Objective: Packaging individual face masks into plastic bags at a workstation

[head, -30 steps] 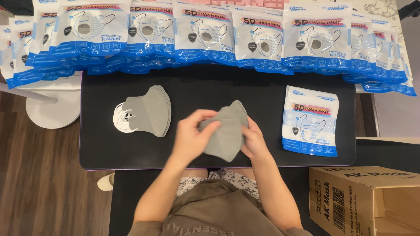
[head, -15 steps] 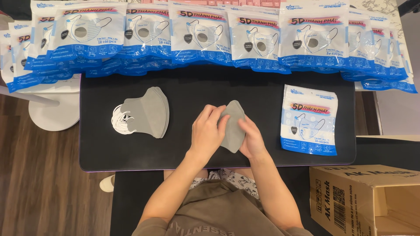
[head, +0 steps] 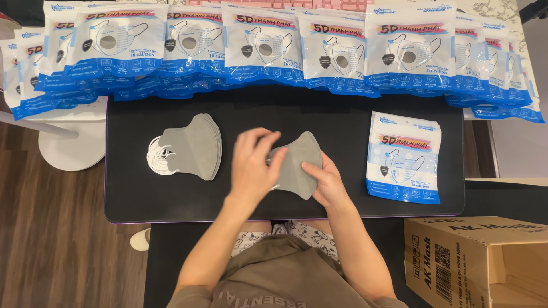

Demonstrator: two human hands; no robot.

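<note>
Dark and matte, the worktop (head: 342,114) carried a row of blue-and-white mask packets (head: 262,45) along its far edge and 1 flat packet (head: 404,157) at the right. Both hands held a small stack of grey masks (head: 297,165) near the middle: the left hand (head: 254,165) had its fingers closed over the top, the right hand (head: 325,182) pinched the lower edge. Another grey stack (head: 191,147) lay well apart at the left. The held masks could fan out if the grip loosened, I think.

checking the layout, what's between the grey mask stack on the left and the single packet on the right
In the head view, both hands, left hand and right hand, holding grey masks, lie between the mask stack and the packet on the black mat.
</note>
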